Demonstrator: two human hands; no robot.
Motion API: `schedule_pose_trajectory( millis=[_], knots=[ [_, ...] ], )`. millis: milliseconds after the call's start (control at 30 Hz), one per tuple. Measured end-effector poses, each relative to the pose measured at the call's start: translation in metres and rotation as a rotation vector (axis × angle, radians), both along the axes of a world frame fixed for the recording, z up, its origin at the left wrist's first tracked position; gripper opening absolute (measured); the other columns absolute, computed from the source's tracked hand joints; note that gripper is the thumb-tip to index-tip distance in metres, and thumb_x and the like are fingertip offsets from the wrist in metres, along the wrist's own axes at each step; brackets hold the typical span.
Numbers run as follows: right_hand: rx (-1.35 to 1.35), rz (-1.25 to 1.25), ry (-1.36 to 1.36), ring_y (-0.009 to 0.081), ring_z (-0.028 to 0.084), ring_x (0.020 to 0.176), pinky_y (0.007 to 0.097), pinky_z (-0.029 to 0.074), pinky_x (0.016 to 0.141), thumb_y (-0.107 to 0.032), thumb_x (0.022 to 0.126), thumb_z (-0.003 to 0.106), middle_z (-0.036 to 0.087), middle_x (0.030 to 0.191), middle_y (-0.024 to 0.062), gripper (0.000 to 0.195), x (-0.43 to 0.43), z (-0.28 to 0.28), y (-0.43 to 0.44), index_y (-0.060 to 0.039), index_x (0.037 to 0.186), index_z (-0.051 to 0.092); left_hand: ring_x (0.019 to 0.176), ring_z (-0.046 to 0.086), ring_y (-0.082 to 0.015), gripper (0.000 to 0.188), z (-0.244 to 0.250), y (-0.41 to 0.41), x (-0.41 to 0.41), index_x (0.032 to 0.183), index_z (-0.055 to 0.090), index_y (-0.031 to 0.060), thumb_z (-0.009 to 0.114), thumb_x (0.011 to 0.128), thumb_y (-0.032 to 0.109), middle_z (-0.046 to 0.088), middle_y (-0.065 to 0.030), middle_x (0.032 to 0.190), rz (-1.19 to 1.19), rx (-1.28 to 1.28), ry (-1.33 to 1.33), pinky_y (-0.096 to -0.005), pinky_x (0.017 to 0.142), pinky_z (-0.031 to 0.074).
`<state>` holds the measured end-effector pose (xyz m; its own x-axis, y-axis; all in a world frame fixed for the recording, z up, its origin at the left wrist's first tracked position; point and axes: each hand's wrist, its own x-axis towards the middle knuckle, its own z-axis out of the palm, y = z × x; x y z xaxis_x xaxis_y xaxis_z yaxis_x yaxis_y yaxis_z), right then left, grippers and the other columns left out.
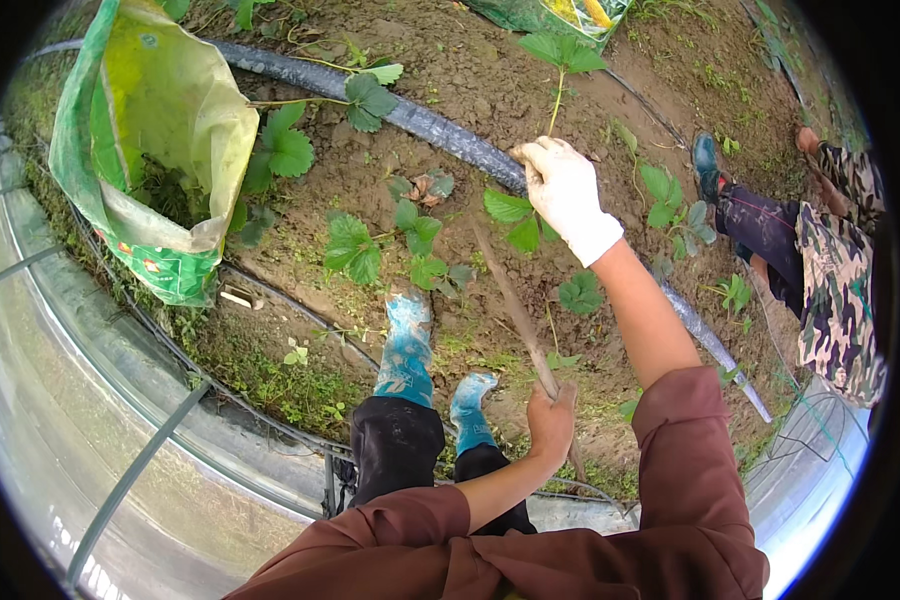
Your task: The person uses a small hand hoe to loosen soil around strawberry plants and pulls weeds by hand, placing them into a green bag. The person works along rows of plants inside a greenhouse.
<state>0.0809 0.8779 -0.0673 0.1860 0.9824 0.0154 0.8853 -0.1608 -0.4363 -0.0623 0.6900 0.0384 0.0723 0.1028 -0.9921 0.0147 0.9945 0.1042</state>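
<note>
My bare left hand (pixel 553 426) is wrapped around a long wooden handle (pixel 516 307), which slants up and leftward over the soil. Its far end is hard to make out against the ground. My right hand (pixel 568 196), in a white glove, pinches the stem of a leafy strawberry plant (pixel 562 54) between thumb and fingers. The plant's leaves stand above the fingertips, and its lower part is hidden by the glove. Close under that hand runs a dark hose (pixel 450 136). More strawberry leaves (pixel 523 217) show left of my wrist.
An opened green and yellow woven sack (pixel 150 135) with greenery inside stands at left. Another sack (pixel 600 16) lies at the top. A person in camouflage (pixel 836 300) is at right. Plastic greenhouse sheeting (pixel 67 360) and a metal pipe (pixel 139 476) border the bed behind my blue boots (pixel 406 337).
</note>
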Motion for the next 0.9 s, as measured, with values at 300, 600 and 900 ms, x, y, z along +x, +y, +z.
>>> schedule_pose_trajectory(
  millis=[300,600,900],
  knots=[
    [-0.221,-0.019,0.073,0.0315,0.04,0.109,0.0438,0.035,0.087,-0.028,0.068,0.062,0.036,0.125,0.0126,0.067,-0.115,-0.053,0.189,-0.0054,0.123,0.032,0.065,0.049,-0.0106,0.019,0.0,-0.003,-0.002,0.094,0.049,-0.001,0.05,0.08,0.012,0.055,-0.0062,0.074,0.244,-0.038,-0.123,-0.0252,0.058,0.04],
    [0.217,-0.528,0.414,0.0243,0.059,0.07,0.0309,0.045,0.066,-0.016,0.067,0.06,0.061,0.076,0.0107,0.017,-0.082,-0.016,0.197,-0.0083,0.082,0.064,0.074,0.052,-0.0148,0.022,-0.003,-0.005,-0.001,0.097,0.048,-0.0008,0.05,0.078,0.01,0.056,-0.0088,0.083,0.137,-0.014,-0.093,-0.0256,0.063,0.041],
    [0.049,0.132,0.246,0.0253,0.052,0.088,0.0331,0.042,0.072,-0.012,0.069,0.052,0.056,0.092,0.0136,0.026,-0.22,0.067,0.229,-0.0019,0.092,0.058,0.065,0.05,-0.0137,0.016,0.005,-0.014,-0.007,0.092,0.045,0.0024,0.05,0.08,0.011,0.052,-0.0065,0.077,0.165,-0.064,-0.132,-0.0247,0.055,0.04]
  ],
)
